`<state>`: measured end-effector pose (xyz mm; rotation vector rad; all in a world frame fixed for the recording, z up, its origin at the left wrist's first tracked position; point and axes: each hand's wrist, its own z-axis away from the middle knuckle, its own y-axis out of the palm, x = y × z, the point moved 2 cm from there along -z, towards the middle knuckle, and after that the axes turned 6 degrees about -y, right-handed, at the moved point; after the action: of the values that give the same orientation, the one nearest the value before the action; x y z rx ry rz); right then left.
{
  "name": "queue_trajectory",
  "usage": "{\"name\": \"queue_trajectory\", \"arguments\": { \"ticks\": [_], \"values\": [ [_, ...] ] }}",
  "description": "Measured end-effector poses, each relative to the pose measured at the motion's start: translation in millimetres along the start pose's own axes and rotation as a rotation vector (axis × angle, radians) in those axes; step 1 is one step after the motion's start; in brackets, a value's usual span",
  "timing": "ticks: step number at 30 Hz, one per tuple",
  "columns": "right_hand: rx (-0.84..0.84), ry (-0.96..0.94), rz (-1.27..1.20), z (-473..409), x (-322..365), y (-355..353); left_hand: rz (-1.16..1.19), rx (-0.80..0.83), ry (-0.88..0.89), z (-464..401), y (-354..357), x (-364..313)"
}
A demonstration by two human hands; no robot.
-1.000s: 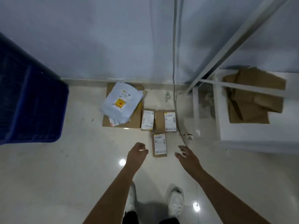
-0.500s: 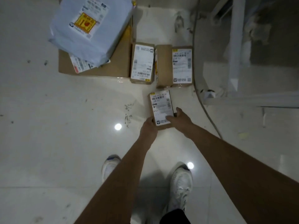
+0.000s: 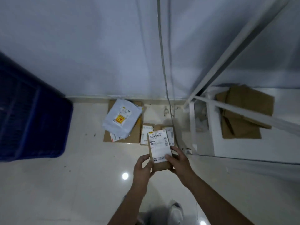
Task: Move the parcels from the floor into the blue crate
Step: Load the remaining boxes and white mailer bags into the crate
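Note:
A small brown parcel with a white label is held up off the floor in both hands. My left hand grips its lower left edge and my right hand grips its lower right side. The blue crate stands at the left, away from my hands. On the floor by the wall lie a grey mailer bag on a flat brown cardboard parcel, and two small brown parcels: one beside the flat parcel and another partly hidden behind the held parcel.
A white metal rack stands at the right with folded cardboard on its lower shelf. A grey cable runs down the wall to the floor. My shoes show at the bottom. The floor is glossy pale tile.
Both hands closed on the small parcel lying nearest me and lifted it off the floor. My head rose, so the wall, crate and rack came back into view.

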<state>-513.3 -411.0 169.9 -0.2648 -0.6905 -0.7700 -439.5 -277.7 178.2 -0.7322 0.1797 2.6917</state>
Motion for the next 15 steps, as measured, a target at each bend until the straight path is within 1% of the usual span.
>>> {"name": "queue_trajectory", "arguments": {
  "ticks": [4, 8, 11, 15],
  "values": [
    [0.022, -0.200, 0.079, 60, 109, 28, 0.028, 0.013, 0.177, 82, 1, -101],
    [0.060, -0.338, 0.119, 123, 203, 57, 0.095, 0.019, 0.252, 161, -17, -172],
    [0.081, -0.444, 0.185, 171, 251, 80, 0.136, 0.018, 0.303, 222, -42, -205],
    [0.161, -0.477, 0.172, 243, 280, 128, 0.176, 0.018, 0.370, 296, -93, -230]
  ]
}}
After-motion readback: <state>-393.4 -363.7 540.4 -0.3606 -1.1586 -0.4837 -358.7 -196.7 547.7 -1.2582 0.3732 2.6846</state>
